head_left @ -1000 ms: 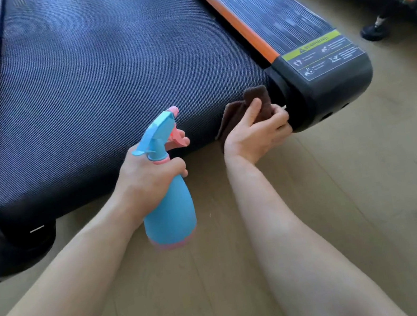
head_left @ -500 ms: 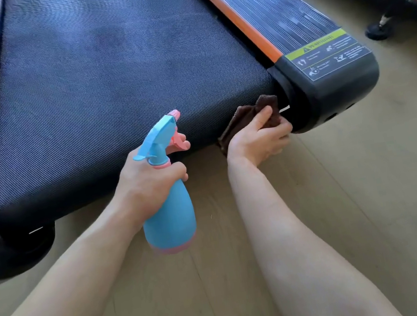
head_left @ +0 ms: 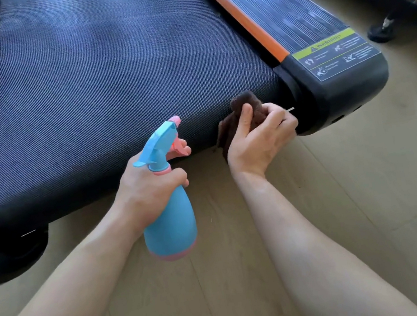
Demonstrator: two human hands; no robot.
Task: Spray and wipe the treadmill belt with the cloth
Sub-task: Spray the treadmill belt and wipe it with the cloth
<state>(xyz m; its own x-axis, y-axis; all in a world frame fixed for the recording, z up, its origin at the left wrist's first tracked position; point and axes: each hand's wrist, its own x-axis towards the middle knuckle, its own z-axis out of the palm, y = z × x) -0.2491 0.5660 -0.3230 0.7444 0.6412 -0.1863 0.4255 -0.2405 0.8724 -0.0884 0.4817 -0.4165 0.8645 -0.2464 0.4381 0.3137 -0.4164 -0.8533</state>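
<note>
Left forearm and right forearm are bare along their visible length; left grip and right grip are bare too.

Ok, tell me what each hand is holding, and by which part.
Left hand grips the spray bottle at its neck; right hand grips the cloth, bunched, thumb across it.

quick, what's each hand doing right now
Left hand: grips the spray bottle, finger on the trigger.
Right hand: holds the cloth at the belt's rear edge.
</note>
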